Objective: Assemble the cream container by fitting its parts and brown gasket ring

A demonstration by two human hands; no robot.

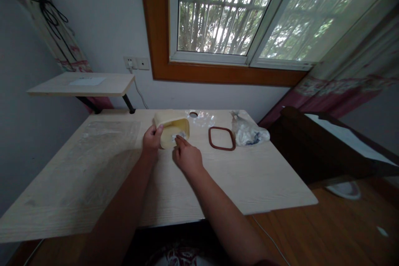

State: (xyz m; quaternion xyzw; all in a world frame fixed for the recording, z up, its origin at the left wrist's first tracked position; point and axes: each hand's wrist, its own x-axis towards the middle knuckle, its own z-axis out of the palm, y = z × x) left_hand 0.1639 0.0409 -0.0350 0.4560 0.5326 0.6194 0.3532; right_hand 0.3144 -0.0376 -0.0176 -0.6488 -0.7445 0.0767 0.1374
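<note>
The left hand (152, 139) grips a cream plastic tub (172, 126); the right hand's (187, 158) fingers (180, 141) touch a white scrap (178, 136) inside, grip unclear

I see a cream tub (179, 135) and a dark red rubber ring (221, 127) on my pale wood-grain desk (249, 187), near a curtain (336, 91) with a pink patterned band.

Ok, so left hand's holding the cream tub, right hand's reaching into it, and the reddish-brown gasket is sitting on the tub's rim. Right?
One miss: the reddish-brown gasket isn't on the rim. It lies flat on the desk, apart from the cream tub, as the head view shows. The left hand and right hand are as you said.
</note>
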